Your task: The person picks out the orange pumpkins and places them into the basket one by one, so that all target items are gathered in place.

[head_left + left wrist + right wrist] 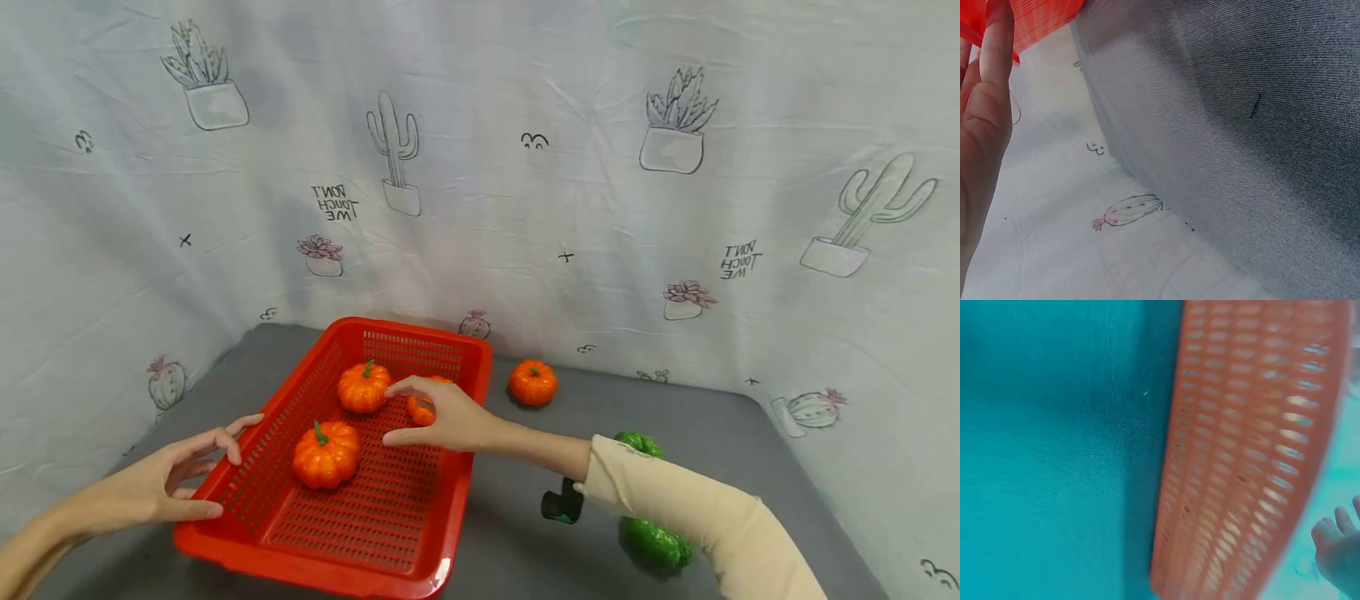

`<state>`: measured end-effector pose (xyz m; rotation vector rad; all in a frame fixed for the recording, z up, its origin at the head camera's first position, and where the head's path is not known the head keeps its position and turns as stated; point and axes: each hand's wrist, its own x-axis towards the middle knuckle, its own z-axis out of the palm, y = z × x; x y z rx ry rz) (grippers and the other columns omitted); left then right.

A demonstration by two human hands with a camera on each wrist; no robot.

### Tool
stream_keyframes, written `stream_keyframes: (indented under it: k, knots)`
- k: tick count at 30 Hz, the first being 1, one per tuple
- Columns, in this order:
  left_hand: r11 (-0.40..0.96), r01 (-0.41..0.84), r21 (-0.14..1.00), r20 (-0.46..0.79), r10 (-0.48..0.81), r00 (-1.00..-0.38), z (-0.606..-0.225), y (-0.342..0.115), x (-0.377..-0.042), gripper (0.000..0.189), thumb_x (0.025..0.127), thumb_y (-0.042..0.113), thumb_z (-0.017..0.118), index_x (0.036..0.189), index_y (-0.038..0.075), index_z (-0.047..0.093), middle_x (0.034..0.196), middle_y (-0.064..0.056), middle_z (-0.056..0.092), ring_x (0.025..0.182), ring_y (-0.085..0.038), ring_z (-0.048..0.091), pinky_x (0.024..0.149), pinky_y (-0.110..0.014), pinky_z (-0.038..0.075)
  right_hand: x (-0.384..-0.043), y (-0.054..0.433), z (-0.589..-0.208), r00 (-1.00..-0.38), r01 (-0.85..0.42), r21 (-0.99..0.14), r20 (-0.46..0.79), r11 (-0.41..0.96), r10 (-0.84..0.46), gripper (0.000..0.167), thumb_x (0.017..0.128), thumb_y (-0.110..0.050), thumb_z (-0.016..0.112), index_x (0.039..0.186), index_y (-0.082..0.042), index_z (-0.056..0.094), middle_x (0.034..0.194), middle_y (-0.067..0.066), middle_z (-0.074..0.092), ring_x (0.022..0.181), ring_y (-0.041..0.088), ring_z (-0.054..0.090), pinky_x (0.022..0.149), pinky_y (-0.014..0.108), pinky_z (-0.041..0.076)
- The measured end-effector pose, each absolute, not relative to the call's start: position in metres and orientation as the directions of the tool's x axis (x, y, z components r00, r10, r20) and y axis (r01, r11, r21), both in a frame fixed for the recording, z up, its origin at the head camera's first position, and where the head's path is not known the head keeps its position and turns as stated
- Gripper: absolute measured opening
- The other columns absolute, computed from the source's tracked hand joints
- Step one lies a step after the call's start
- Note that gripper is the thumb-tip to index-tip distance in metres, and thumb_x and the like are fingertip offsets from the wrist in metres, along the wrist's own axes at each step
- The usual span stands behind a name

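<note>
A red plastic basket (450, 533) with slotted walls stands on the grey table. My left hand (176, 475) holds its left rim, thumb and fingers spread along the edge. In the left wrist view, fingers (996, 56) touch the red plastic. Over the basket, my right hand (453, 417) hovers with thumb and forefinger apart and nothing between them. Beneath it a small orange pumpkin (420, 410) is partly hidden. Two more pumpkins lie inside, one farther back (364, 387) and one nearer (326, 455). The right wrist view shows the basket's slotted wall (1229, 456).
Right of the basket, another orange pumpkin (533, 383) lies on the grey table (517, 517). Green bell peppers (654, 546) are partly covered by the cream sleeve (675, 500). A small black object (562, 502) shows below the right wrist. A printed white curtain (480, 167) surrounds the table.
</note>
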<state>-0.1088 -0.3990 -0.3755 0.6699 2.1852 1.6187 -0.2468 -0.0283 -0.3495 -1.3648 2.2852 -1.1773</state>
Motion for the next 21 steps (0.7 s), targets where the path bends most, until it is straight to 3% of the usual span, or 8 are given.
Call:
stream_keyframes:
  k: [6,11,15,17,21]
  knots:
    - [0.287,0.203,0.936,0.019,0.536,-0.844,-0.372,-0.407,-0.111,0.035,0.090,-0.011,0.053,0.119,0.002,0.038,0.145,0.017,0.030,0.119,0.000,0.047,0.084,-0.028,0.051,-0.252,0.037,-0.332,-0.613,-0.621,-0.760,0.320,0.190,-0.723,0.054,0.084,-0.024,0.075,0.132,-0.016,0.053,0.135,-0.001,0.053,0.130,0.013,0.045,0.106,0.035,0.036]
    - [0.239,0.161,0.957,0.001,0.557,-0.831,-0.373,-0.409,-0.113,0.033,0.090,-0.012,0.051,0.119,0.000,0.039,0.151,0.024,0.019,0.122,0.004,0.043,0.084,-0.032,0.052,-0.287,0.080,-0.351,-0.677,-0.544,-0.784,0.200,0.299,-0.708,0.061,0.084,-0.026,0.075,0.138,-0.017,0.048,0.142,-0.001,0.046,0.134,0.019,0.039,0.107,0.046,0.034]
    - [0.248,0.156,0.956,-0.006,0.548,-0.836,-0.376,-0.406,-0.112,0.033,0.090,-0.011,0.052,0.119,0.000,0.039,0.149,0.024,0.022,0.122,0.004,0.043,0.085,-0.030,0.051,-0.319,0.102,-0.370,-0.702,-0.433,-0.838,0.082,0.333,-0.707,0.061,0.085,-0.021,0.074,0.140,-0.015,0.047,0.146,0.006,0.042,0.139,0.027,0.032,0.108,0.050,0.031]
    - [0.263,0.159,0.952,-0.007,0.535,-0.845,-0.378,-0.405,-0.111,0.033,0.090,-0.010,0.053,0.119,0.001,0.039,0.146,0.021,0.029,0.120,0.002,0.046,0.085,-0.029,0.051,-0.332,0.109,-0.375,-0.707,-0.412,-0.843,0.055,0.347,-0.705,0.060,0.085,-0.018,0.074,0.139,-0.013,0.048,0.146,0.010,0.042,0.140,0.029,0.030,0.110,0.051,0.027]
    - [0.272,0.177,0.946,0.007,0.527,-0.850,-0.382,-0.402,-0.110,0.033,0.090,-0.010,0.054,0.118,0.002,0.040,0.147,0.020,0.029,0.120,0.002,0.045,0.085,-0.027,0.050,-0.352,0.113,-0.379,-0.713,-0.418,-0.820,0.030,0.391,-0.700,0.060,0.084,-0.015,0.075,0.138,-0.010,0.050,0.146,0.012,0.042,0.139,0.031,0.029,0.111,0.054,0.021]
